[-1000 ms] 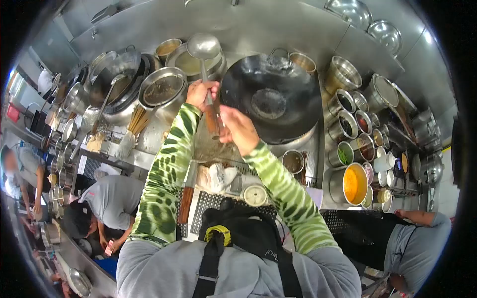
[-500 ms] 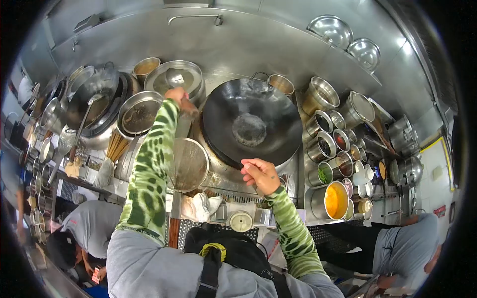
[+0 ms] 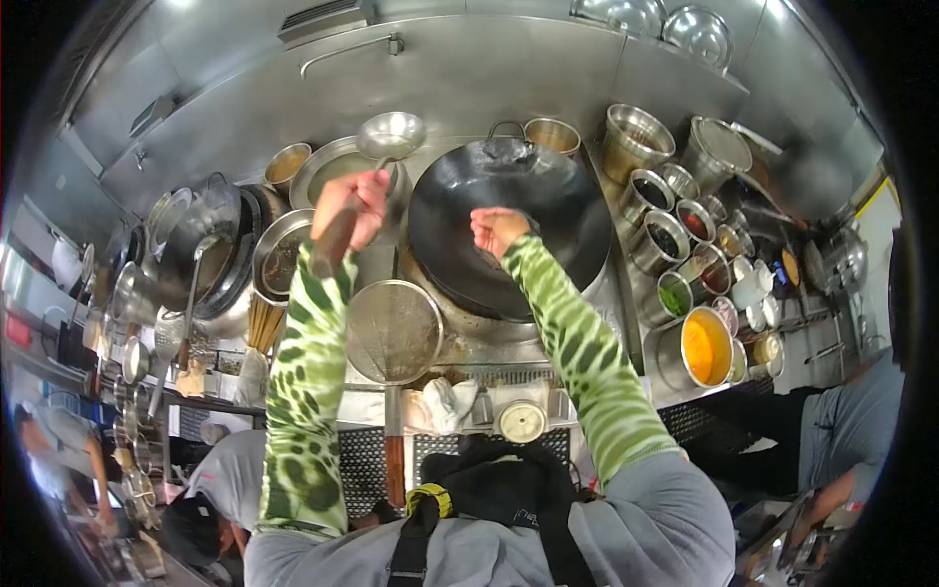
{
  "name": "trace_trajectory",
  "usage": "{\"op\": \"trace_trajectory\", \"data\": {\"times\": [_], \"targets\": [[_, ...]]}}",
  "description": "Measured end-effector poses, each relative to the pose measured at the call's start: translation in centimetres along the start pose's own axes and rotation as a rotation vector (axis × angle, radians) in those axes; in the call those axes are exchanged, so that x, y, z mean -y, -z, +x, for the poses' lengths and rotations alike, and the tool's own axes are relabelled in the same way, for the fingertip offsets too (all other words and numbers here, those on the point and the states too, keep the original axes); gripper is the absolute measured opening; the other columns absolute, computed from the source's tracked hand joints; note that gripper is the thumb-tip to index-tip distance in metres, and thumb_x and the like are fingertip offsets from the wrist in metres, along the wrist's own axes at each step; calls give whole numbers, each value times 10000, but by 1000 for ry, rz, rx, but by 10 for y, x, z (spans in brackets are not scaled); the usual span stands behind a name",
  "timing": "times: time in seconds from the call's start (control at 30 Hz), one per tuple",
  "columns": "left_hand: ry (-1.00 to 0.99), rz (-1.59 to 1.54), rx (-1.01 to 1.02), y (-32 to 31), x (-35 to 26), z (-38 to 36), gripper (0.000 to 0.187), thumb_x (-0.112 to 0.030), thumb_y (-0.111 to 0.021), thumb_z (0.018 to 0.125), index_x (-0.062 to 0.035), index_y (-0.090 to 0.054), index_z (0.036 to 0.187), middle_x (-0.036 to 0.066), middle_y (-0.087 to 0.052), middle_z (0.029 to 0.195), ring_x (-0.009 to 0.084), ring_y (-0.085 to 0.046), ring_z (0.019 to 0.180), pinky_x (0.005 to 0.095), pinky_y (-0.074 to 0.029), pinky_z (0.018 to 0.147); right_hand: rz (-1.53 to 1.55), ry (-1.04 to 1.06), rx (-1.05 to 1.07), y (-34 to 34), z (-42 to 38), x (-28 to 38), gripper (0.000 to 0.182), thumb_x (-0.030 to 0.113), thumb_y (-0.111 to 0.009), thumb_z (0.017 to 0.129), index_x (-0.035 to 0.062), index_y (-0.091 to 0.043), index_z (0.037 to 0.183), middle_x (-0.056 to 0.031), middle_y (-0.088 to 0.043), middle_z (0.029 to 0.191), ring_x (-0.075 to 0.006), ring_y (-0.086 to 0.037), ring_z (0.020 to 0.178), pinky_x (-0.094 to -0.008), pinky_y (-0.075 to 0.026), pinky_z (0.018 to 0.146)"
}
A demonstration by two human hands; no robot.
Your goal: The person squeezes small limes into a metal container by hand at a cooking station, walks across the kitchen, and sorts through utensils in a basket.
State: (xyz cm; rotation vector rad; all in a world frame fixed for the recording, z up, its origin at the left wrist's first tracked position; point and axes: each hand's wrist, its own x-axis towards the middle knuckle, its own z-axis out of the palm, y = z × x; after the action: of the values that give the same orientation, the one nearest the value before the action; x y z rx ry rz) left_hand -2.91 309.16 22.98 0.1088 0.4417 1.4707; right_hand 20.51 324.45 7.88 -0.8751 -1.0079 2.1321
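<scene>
I saw through the head camera that the left hand (image 3: pixel 349 210) had its fingers wrapped tight around the handle of a ladle (image 3: pixel 390 135). The ladle pointed away toward the back edge of the counter (image 3: pixel 631 323), its bowl in line with the far right rim of a wide metal pan (image 3: pixel 311 181); from my view I could not tell how high it hung. The handle's wooden end jutted from the fist toward the camera.

The right hand (image 3: pixel 501 230) was over the black wok (image 3: pixel 445 240), its fingers curled in and pressed together; I could not tell whether it touched the metal.

The wok sat right of the left hand, its loop handle toward the counter's back edge. Nearer the front edge lay a round mesh strainer (image 3: pixel 395 333), its wooden-ended handle reaching out over that edge. Just right of that handle I made out a pale cloth (image 3: pixel 445 404), then a round white dial (image 3: pixel 520 420). Along the counter's right side stood metal containers, the one with orange contents (image 3: pixel 706 342) closest to the front right corner.
</scene>
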Motion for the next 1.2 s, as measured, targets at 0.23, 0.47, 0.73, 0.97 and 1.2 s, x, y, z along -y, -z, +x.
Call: {"op": "trace_trajectory", "data": {"times": [0.23,0.47,0.73,0.97,1.2], "targets": [[326,-20,-57,-6,89,-36,220,-89,-483,958,87,-495,1090,63,-592,755,87,-545,527,210,-474,436,-284,-104,-320,18,37,9,142,83,-552,917,-6,-653,874,-69,-639,715,-156,-592,565,-304,-533,494],[209,494,-114,-9,143,-51,254,-36,-562,904,7,-517,1149,77,-632,904,42,-521,572,185,-437,438,-170,29,-545,59,28,-12,178,74,-541,896,-34,-674,846,-108,-649,662,-189,-639,569,-289,-510,468],[15,1005,-137,-23,180,-47,443,-31,-639,835,28,-488,1247,37,-606,857,50,-490,523,198,-404,395,-1345,-72,-294,94,43,14,303,249,-557,864,45,-701,1036,-157,-687,1064,-247,-684,831,-326,-543,803],[-88,1117,-159,-16,198,-34,411,-19,-620,811,10,-520,1208,34,-597,818,60,-504,531,205,-412,417,-1412,226,-483,72,-41,106,436,279,-598,876,107,-579,1276,-132,-526,1360,-302,-530,1220,-425,-427,1019],[-225,959,-185,-10,227,8,244,-17,-608,793,8,-553,1029,42,-591,753,92,-540,540,226,-449,451,-1493,249,-607,183,-89,115,476,284,-619,864,97,-560,1297,-185,-535,1333,-340,-525,1215,-429,-418,1027]]}}
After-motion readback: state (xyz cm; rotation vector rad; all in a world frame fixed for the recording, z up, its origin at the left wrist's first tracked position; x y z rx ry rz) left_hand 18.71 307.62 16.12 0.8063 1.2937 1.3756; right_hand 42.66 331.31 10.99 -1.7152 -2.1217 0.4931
